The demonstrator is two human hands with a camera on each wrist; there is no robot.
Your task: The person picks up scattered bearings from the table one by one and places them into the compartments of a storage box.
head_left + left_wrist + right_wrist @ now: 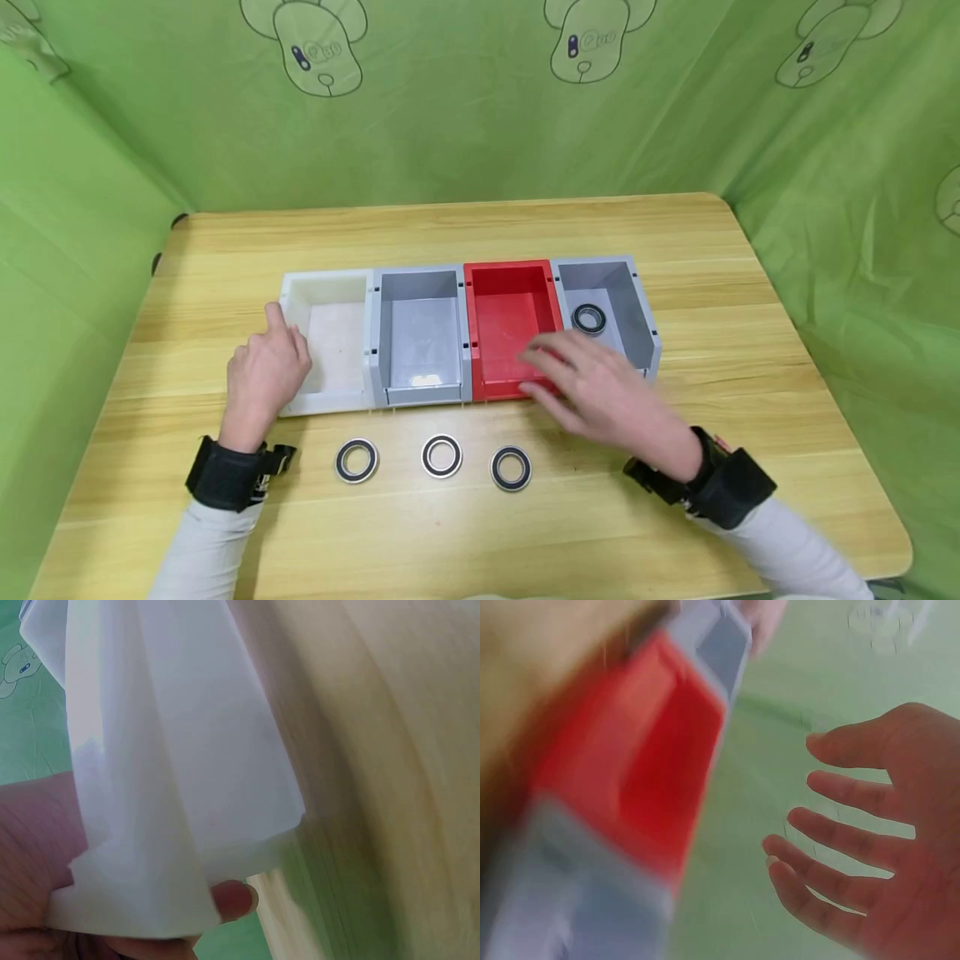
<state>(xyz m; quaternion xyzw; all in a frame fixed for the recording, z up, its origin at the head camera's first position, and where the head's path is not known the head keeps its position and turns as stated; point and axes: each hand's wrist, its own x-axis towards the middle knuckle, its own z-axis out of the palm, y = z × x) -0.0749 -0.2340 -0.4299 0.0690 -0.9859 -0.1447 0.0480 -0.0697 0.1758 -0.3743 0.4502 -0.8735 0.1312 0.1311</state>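
Observation:
My left hand [264, 377] holds the left side wall of a white plastic bin [330, 354]; in the left wrist view a fingertip [236, 900] shows past the bin's edge. Over the front of the red bin [510, 333] and the right-hand grey bin [628, 304] is my right hand [603, 392], its fingers spread and nothing in them. One ball bearing [589, 319], a black-sealed metal ring, lies inside that grey bin. On the table before the bins lie a left bearing [342, 463], a middle bearing [427, 458] and a right bearing [497, 471].
Another grey bin [420, 333] stands between the white and red ones, all joined in one row. Beneath them is a wood-grain table [420, 542] with rounded corners. Green printed cloth [465, 125] hangs behind and along both sides.

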